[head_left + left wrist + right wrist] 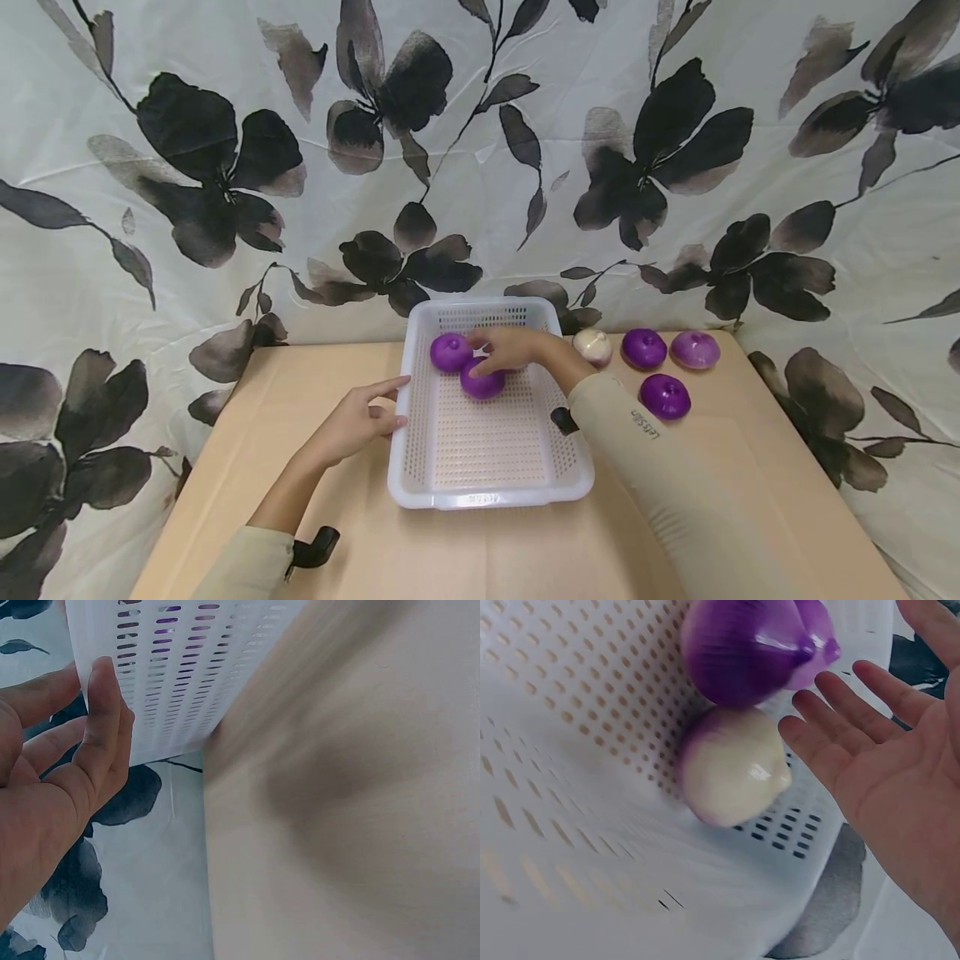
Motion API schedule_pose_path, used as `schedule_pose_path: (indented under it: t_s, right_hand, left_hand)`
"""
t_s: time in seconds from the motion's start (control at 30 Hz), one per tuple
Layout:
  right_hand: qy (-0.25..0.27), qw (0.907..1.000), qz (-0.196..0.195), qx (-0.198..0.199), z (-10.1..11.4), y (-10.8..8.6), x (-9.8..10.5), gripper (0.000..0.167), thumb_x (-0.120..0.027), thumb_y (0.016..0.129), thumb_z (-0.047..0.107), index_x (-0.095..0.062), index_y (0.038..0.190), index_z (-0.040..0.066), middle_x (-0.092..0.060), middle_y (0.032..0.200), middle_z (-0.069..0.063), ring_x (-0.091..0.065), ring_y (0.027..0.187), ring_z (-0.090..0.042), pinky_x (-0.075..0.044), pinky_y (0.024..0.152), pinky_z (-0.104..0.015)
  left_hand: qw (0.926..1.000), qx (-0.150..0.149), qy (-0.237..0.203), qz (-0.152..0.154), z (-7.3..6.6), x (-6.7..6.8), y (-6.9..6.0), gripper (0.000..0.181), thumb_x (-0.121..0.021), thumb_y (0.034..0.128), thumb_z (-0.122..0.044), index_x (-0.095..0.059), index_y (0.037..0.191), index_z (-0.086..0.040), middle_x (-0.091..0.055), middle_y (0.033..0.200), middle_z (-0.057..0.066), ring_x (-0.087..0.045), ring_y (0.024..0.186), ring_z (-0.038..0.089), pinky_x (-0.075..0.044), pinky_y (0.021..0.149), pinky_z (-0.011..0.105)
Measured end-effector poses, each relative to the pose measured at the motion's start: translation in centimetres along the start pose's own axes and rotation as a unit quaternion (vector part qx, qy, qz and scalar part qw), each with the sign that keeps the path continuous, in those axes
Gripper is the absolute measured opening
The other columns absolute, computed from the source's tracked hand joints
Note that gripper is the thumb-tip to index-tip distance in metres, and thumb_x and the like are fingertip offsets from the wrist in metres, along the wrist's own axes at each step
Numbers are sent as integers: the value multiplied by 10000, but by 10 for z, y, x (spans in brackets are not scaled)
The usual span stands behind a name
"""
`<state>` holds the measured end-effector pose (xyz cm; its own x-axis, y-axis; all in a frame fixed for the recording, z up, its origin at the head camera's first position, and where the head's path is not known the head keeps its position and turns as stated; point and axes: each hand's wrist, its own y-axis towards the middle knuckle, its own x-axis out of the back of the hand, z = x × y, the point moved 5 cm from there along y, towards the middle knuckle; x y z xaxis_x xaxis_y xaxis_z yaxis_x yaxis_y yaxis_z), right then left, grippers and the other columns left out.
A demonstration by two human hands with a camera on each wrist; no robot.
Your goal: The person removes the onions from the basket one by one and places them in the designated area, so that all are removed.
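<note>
A white perforated plastic basket (491, 500) stands on the table. My left hand (356, 425) pinches its left rim; in the left wrist view the fingers (103, 690) lie against the outer wall. Two purple onions (451, 352) (483, 381) show inside, toward the far end. Over that end reaches my right hand (517, 347). In the right wrist view its fingers are apart and fairly straight, with nothing held, beside a pale onion (731, 769) with a purple side. That onion lies in the basket by a dark purple onion (742, 652); the head view hides it behind the hand.
Right of the basket, on the wooden table (480, 550), sit a whitish onion (592, 347) and three purple onions (643, 348) (695, 350) (665, 397). A floral cloth (480, 192) hangs behind the table's far edge.
</note>
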<state>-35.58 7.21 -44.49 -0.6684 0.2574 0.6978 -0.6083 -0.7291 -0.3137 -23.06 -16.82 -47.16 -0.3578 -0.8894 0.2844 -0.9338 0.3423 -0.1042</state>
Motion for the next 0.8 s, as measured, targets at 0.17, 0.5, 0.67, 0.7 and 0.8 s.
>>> schedule_pose_path:
  t_s: [0.17,0.5,0.67,0.7,0.8]
  right_hand:
    - [-231,9997,-14,-44,-4,0,-5,748,-741,939,366,-443,1542,38,-519,1534,-181,-480,1443,-340,-408,1223,-450]
    - [-97,9998,-188,66,-10,3,-14,691,-760,932,300,-490,1501,14,-565,1466,-174,-542,1365,-295,-462,1177,-399]
    - [-47,9997,-151,-184,-15,5,-20,718,-776,919,281,-471,1524,45,-548,1491,-161,-520,1395,-302,-432,1204,-412]
    - [-42,9996,-140,-235,-16,6,-22,721,-779,915,271,-469,1526,49,-539,1500,-156,-511,1404,-305,-428,1208,-416]
    - [-20,9992,-92,-377,-19,9,-28,716,-792,901,240,-475,1515,52,-530,1507,-152,-500,1414,-314,-437,1201,-426]
  left_hand:
    - [9999,-34,-94,46,-2,-2,2,669,-649,942,83,-384,1555,53,-462,1351,342,-746,889,266,-668,752,357]
    - [9999,4,-137,12,-1,-1,4,667,-641,941,90,-381,1554,59,-457,1346,359,-753,888,283,-671,757,374]
    - [9999,-33,-139,16,0,-1,3,673,-641,940,90,-373,1557,62,-459,1342,349,-751,890,282,-671,757,373]
    - [9999,-34,-139,17,0,-1,2,675,-642,940,90,-371,1558,62,-459,1341,344,-750,889,278,-671,757,375]
    - [9999,5,-140,8,1,-1,1,677,-643,939,91,-373,1560,56,-460,1342,336,-750,890,272,-671,757,374]
